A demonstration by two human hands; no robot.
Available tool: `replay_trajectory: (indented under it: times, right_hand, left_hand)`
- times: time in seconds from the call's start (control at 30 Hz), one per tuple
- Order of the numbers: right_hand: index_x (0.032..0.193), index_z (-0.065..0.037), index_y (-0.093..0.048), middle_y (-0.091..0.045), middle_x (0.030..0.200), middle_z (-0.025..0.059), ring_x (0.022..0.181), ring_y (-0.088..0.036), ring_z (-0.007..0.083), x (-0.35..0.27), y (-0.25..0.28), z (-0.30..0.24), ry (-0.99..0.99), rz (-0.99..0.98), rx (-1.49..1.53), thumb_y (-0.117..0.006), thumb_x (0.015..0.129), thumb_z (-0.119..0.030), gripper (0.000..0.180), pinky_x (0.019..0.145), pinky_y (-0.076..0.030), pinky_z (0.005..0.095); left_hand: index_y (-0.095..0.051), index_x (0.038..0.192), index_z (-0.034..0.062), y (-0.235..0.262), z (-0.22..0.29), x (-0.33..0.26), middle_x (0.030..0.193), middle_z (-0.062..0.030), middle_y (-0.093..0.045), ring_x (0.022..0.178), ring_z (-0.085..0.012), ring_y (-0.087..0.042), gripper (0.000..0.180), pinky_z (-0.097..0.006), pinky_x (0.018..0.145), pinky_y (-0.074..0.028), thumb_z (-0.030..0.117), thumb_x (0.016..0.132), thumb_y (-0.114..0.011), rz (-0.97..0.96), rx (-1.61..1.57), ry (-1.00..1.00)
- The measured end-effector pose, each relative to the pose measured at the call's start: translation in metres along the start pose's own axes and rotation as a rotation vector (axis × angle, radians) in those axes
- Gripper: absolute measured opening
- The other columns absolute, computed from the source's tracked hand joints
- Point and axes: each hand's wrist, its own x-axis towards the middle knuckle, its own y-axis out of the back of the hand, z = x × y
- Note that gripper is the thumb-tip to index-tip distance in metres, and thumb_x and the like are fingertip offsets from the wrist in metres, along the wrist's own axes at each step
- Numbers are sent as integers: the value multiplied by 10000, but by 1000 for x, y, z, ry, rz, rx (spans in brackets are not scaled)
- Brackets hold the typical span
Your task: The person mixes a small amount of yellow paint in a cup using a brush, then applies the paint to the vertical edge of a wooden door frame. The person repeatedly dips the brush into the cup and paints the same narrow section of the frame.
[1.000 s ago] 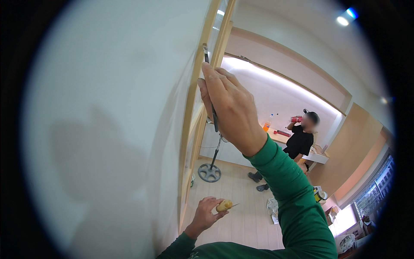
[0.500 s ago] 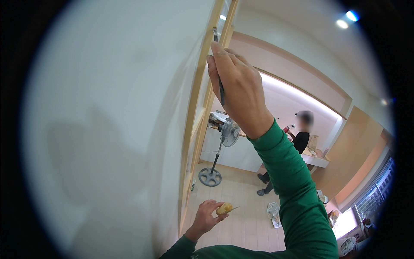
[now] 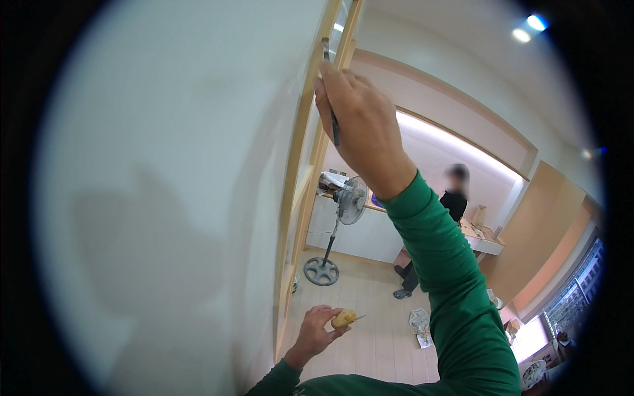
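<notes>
Raised high, my right hand [image 3: 370,129] grips a slim dark spatula-like tool [image 3: 335,130]. The tool's tip lies at the edge of a light wooden frame [image 3: 306,119], beside a white wall panel; whether it touches cannot be made out. Lower down, my left hand [image 3: 316,335] pinches a yellowish, putty-like lump [image 3: 343,319] between thumb and fingers. A thin pointed piece sticks out from the lump's right side. Both forearms are in green sleeves.
The white wall [image 3: 165,132] fills the left side. A standing fan [image 3: 350,201] is on the pale floor beyond the frame. A person in black [image 3: 454,203] stands by a counter further back. Crumpled paper or plastic [image 3: 420,327] lies on the floor.
My right hand and its tool have shifted slightly upward along the frame. My left hand keeps its place. The person in the back has turned and moved a little to the left.
</notes>
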Motion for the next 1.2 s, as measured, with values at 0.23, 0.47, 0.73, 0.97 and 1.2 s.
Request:
replay_trajectory:
  times: [0.23,0.47,0.73,0.97,1.2]
  right_hand:
    - [1226,68,-673,-757,1009,222,930,-756,378,-11,6,-13,-15,78,45,-687,1027,-71,244,757,-598,452]
    - [1223,52,-627,-708,894,180,941,-714,344,5,-1,-3,-33,-65,18,-656,1024,-98,251,784,-603,450]
    - [1276,66,-639,-729,971,220,916,-733,397,-28,10,-33,3,7,104,-701,1007,-55,301,790,-600,471]
    - [1331,126,-576,-697,964,200,1030,-701,358,-35,7,-32,-51,-206,80,-646,1024,-89,381,819,-600,415]
    - [1383,63,-602,-707,1270,249,1187,-710,405,-137,53,-90,-131,-401,240,-730,985,-84,443,981,-604,450]
  left_hand:
    - [-772,1253,88,6,3,-1,1143,-137,-776,1211,-353,-661,504,-477,1051,-490,334,843,-930,24,-1,19]
    - [-768,1255,78,6,4,-1,1154,-144,-774,1214,-359,-659,507,-479,1051,-489,347,854,-924,22,4,12]
    - [-766,1258,73,7,-1,-3,1163,-157,-765,1220,-361,-655,518,-479,1062,-483,393,873,-901,27,23,20]
    - [-768,1251,75,6,1,-1,1170,-154,-766,1221,-358,-656,515,-476,1063,-483,389,866,-905,12,32,28]
    - [-763,1237,50,-4,2,3,1174,-164,-765,1184,-375,-676,515,-483,1045,-520,303,828,-950,26,27,6]
